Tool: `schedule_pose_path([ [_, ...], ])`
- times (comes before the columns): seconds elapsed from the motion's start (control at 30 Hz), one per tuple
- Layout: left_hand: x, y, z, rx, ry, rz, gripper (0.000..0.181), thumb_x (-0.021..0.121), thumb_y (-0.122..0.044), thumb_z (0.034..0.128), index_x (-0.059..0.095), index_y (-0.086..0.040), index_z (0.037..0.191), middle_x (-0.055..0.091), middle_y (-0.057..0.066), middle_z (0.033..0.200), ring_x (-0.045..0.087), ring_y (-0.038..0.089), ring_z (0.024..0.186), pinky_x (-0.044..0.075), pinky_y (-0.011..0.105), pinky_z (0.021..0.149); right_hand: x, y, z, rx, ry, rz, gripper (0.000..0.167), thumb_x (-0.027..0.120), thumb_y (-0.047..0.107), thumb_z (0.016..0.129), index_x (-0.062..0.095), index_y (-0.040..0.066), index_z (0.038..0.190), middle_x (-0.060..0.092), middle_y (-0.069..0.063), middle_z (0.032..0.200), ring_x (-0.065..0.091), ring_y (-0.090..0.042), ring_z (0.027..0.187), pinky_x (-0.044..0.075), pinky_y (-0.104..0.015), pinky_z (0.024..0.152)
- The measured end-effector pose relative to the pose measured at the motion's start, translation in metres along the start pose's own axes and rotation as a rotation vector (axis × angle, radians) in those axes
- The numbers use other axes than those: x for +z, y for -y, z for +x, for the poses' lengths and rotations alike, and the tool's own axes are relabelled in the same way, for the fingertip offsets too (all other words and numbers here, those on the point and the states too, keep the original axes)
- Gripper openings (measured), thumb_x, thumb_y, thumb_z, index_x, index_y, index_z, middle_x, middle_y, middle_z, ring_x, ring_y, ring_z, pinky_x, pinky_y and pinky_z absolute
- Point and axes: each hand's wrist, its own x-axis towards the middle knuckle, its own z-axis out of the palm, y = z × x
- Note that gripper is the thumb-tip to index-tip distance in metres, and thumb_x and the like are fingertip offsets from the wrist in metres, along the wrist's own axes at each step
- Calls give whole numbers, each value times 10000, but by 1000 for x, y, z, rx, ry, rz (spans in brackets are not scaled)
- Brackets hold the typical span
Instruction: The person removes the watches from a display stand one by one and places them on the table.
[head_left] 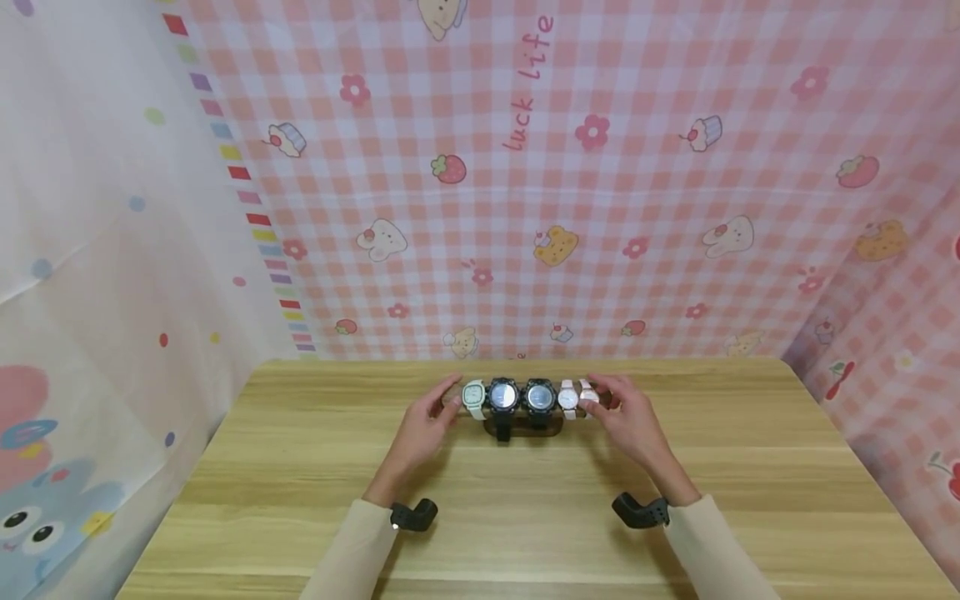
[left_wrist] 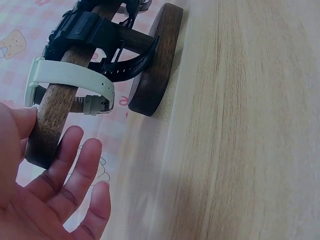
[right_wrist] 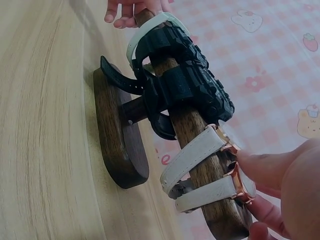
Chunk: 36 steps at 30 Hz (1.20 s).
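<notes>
A dark wooden watch stand (right_wrist: pixel 122 162) has a horizontal bar carrying several wristwatches. From the left sit a pale green watch (head_left: pixel 473 396), two bulky black watches (head_left: pixel 503 396) (head_left: pixel 540 397), and two small rose-gold watches with whitish straps (right_wrist: pixel 192 157) (right_wrist: pixel 212 195). My left hand (head_left: pixel 427 427) pinches the bar's left end (left_wrist: pixel 52 117) between thumb and fingers, beside the pale green watch. At the other end, my right hand (head_left: pixel 632 421) holds the outermost rose-gold watch, thumb and a finger against its case. Some right fingertips are hidden behind the bar.
The stand is near the back of a light wood-grain table (head_left: pixel 517 517). Behind the table hangs a pink checked cloth (head_left: pixel 480 200), with more cloth at both sides. Each wrist wears a black band with a camera mount (head_left: pixel 415 515).
</notes>
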Motion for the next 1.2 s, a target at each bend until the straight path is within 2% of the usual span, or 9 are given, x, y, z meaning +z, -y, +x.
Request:
schedule_pose_path([
  [0.23, 1, 0, -1, -10, -6, -18, 407, 590, -170, 1003, 567, -247, 1402, 607, 79, 786, 608, 234, 744, 489, 258, 656, 0, 0, 0, 1, 3, 1, 368, 727, 58, 883, 661, 1, 1240, 606, -141, 994, 511, -204, 830, 422, -266, 700],
  [0.63, 2, 2, 0, -5, -2, -31, 410, 586, -167, 1005, 557, -169, 1414, 600, 84, 795, 586, 188, 720, 484, 255, 650, -2, -1, -1, 13, 1, -22, 373, 723, 69, 886, 653, -12, 1244, 591, -118, 976, 511, -212, 843, 424, -279, 708],
  [0.93, 2, 0, 0, -10, -3, -26, 398, 580, -174, 1009, 566, -207, 1406, 605, 74, 825, 588, 168, 729, 496, 256, 655, -4, -6, -1, 12, -8, -27, 397, 714, 49, 884, 632, -31, 1264, 580, -151, 997, 551, -213, 837, 461, -272, 714],
  [1.2, 2, 1, 1, 9, -20, -4, 379, 577, -155, 1010, 580, -168, 1389, 612, 57, 795, 584, 168, 706, 478, 245, 622, -8, -6, -2, 27, -12, -18, 393, 714, 56, 891, 632, -23, 1267, 579, -160, 1000, 564, -210, 834, 463, -252, 702],
])
